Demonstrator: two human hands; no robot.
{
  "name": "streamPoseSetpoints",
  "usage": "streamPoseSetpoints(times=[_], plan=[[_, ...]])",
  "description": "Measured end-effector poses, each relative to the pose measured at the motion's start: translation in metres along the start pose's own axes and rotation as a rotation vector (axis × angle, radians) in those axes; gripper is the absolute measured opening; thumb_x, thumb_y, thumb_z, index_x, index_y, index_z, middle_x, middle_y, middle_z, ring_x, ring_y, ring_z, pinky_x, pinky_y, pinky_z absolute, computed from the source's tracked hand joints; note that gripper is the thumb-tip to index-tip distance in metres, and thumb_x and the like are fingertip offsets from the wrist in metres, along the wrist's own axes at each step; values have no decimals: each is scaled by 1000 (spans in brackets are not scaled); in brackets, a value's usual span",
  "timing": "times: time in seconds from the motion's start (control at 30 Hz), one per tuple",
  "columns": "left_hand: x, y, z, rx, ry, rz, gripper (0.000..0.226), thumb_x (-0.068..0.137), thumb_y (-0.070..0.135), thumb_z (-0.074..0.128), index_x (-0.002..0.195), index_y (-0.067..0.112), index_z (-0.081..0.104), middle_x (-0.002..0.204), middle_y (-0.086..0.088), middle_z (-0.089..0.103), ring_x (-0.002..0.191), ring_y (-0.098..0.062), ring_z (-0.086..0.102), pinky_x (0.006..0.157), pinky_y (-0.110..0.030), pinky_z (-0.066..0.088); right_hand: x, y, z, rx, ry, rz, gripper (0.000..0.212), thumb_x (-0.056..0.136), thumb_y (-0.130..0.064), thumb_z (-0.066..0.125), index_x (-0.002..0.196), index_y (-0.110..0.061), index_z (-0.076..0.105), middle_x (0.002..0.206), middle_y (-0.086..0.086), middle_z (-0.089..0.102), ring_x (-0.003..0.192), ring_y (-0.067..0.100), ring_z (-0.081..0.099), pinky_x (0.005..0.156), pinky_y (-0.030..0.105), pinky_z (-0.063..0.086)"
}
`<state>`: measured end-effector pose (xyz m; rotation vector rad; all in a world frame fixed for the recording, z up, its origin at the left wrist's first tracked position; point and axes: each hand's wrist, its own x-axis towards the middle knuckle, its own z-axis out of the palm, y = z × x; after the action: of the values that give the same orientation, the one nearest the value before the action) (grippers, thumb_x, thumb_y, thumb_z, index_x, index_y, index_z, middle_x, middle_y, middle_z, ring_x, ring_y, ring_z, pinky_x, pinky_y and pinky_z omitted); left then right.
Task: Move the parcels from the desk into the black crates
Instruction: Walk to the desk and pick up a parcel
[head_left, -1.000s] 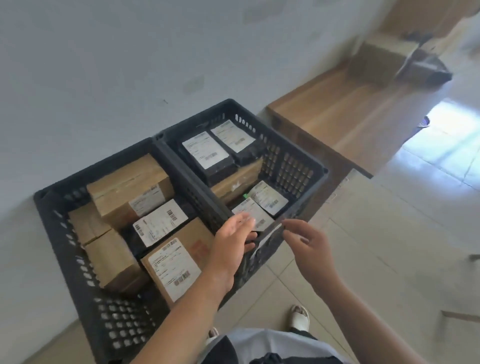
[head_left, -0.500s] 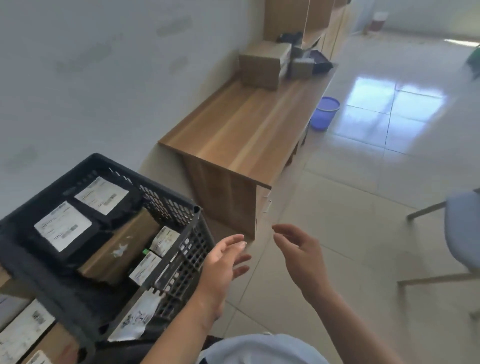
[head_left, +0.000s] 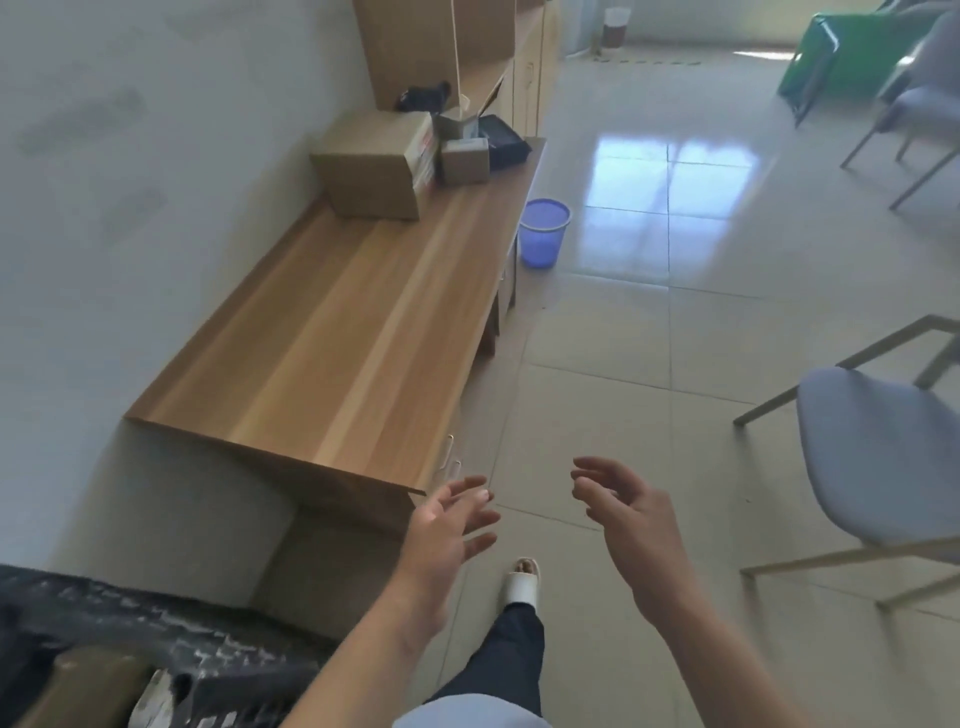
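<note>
A long wooden desk (head_left: 332, 332) runs along the left wall. At its far end stand a large cardboard parcel (head_left: 374, 166), a small cardboard parcel (head_left: 465, 161) and a black parcel (head_left: 501, 137). The corner of a black crate (head_left: 156, 639) with a brown parcel (head_left: 78, 686) inside shows at the bottom left. My left hand (head_left: 447, 530) and my right hand (head_left: 623, 509) hover empty above the floor off the desk's near end, fingers spread and relaxed.
A blue plastic bin (head_left: 543, 231) stands on the tiled floor beside the desk. A grey chair (head_left: 872, 467) is at the right, more chairs (head_left: 914, 109) and a green object (head_left: 857, 47) stand farther back. A wooden cabinet (head_left: 441, 47) rises behind the parcels.
The view has swung from the crates up toward the desk. Both hands left the crate and now hang empty over the floor. One foot has stepped forward.
</note>
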<state>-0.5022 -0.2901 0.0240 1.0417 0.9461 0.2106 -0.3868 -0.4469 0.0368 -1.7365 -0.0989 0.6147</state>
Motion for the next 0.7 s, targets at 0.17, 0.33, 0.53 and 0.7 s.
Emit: streamPoseSetpoints(times=[0.17, 0.33, 0.53, 0.7], plan=[[100, 76, 63, -120, -77, -50, 14, 102, 14, 61, 112, 14, 71, 104, -6, 73, 91, -20, 72, 73, -30, 60, 90, -77, -26, -120, -21, -36, 23, 96, -18, 70, 110, -35, 76, 107, -10, 77, 97, 0, 72, 87, 28, 53], [187, 135, 118, -150, -142, -42, 12, 101, 12, 62, 109, 14, 70, 100, -5, 72, 88, -20, 71, 76, -33, 57, 166, -127, -50, -75, 81, -61, 24, 96, -14, 69, 108, -33, 77, 108, -7, 78, 100, 9, 74, 91, 34, 56], [252, 150, 150, -55, -166, -98, 15, 99, 13, 65, 112, 14, 72, 101, -5, 74, 87, -19, 74, 71, -31, 59, 238, -131, -55, -12, 92, 51, 21, 97, -11, 68, 106, -29, 76, 109, -1, 77, 105, 22, 72, 92, 40, 58], [314, 166, 165, -33, -55, -118, 15, 99, 14, 65, 111, 15, 73, 104, -7, 75, 90, -20, 73, 69, -30, 58, 339, -148, -53, 4, 19, 74, 21, 96, -11, 69, 105, -27, 77, 108, -1, 77, 105, 24, 72, 92, 40, 58]])
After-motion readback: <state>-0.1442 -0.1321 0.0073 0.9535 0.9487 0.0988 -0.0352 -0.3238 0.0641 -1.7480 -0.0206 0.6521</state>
